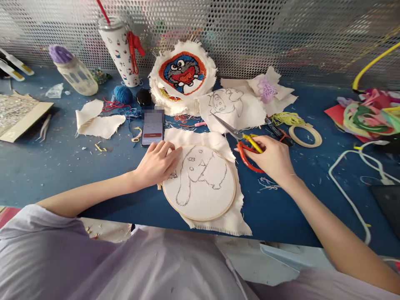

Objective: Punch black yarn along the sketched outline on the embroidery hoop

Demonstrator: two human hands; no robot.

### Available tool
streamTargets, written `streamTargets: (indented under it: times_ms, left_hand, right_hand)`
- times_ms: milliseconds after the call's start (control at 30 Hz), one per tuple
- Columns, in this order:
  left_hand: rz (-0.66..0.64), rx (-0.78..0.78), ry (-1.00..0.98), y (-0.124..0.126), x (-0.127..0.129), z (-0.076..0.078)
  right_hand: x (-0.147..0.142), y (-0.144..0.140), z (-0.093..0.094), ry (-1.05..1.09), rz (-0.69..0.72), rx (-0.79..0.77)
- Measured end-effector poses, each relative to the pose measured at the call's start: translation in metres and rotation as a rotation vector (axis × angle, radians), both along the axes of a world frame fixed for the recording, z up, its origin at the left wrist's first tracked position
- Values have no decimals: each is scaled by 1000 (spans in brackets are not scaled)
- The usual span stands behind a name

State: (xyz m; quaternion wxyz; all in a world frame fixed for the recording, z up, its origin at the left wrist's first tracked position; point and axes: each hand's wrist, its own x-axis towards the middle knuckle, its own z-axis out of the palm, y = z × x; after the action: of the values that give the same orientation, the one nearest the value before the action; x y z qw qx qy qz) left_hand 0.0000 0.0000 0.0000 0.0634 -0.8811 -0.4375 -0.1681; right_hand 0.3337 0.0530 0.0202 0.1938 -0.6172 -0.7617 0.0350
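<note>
White cloth is stretched in a round wooden embroidery hoop [233, 189] at the table's front edge, with a long-eared animal drawn on it in dark line. Frayed cloth sticks out around the hoop. My left hand [158, 163] is closed over the hoop's upper left rim, fingers bent and together; its fingertips are partly hidden. In my right hand [276, 157] are scissors [229, 127] with red and yellow handles, held right of the hoop. Their blades point up and left, over a second cloth [250, 110] that bears another drawing.
A phone [152, 129] lies just beyond my left hand. Behind stand a finished round yarn picture [184, 73], a tumbler [118, 54] and a bottle [75, 73]. Blue yarn [122, 95], a tape roll [305, 135], a white cable [345, 193] and coloured scraps [368, 114] lie around.
</note>
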Motion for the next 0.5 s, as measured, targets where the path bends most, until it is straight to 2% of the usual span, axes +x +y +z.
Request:
streamTargets:
  times_ms: [167, 267, 367, 500]
  left_hand:
    - [-16, 32, 9, -8, -5, 1]
    - [-46, 21, -33, -8, -8, 0]
    - [-62, -3, -76, -5, -12, -3]
    - [-67, -18, -108, -2, -15, -6]
  right_hand:
    - [26, -4, 8, -133, -5, -68]
    - [41, -10, 8, -172, 29, -104]
    - [49, -14, 7, -222, -10, -127]
    - [60, -17, 12, -205, -15, -113]
